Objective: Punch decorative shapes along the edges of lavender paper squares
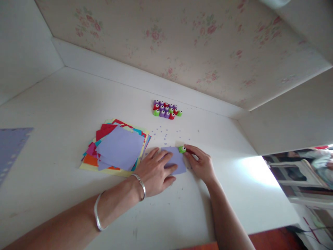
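My left hand [156,172] lies with its fingers spread on a small purple sheet of paper [179,166], pressing it to the white table. At the sheet's upper right corner, my right hand [201,163] grips a green craft punch [181,149] with a white top between thumb and fingers. The punch sits at the paper's edge; whether the paper is inside its slot I cannot tell. Small purple paper bits [165,135] are scattered beyond the sheet. Left of my left hand is a stack of coloured paper [121,147] with purple sheets on top.
Several purple, red and green craft punches [167,109] stand in rows near the back of the table [78,93]. A larger purple sheet [13,149] with cut-out edges lies at the far left. A flower-patterned panel [156,45] rises behind; cluttered shelves [299,173] are at the right.
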The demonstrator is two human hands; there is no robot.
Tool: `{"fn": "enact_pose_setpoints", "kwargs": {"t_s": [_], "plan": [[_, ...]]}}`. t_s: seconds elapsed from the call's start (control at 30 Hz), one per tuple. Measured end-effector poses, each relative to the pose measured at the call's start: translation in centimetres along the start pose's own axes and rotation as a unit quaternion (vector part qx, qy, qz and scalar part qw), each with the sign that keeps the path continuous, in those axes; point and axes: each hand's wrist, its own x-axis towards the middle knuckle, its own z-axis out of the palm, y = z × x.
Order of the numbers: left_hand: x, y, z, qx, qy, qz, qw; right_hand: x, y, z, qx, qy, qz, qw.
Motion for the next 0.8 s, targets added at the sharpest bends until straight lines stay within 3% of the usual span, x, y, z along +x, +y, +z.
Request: {"fn": "enact_pose_setpoints", "kwargs": {"t_s": [0.8], "plan": [[-0.16,-0.17,0.3,-0.009,-0.025,-0.003,1.0,0.12,-0.61,-0.04,-0.005,-0.012,0.016,1.0]]}}
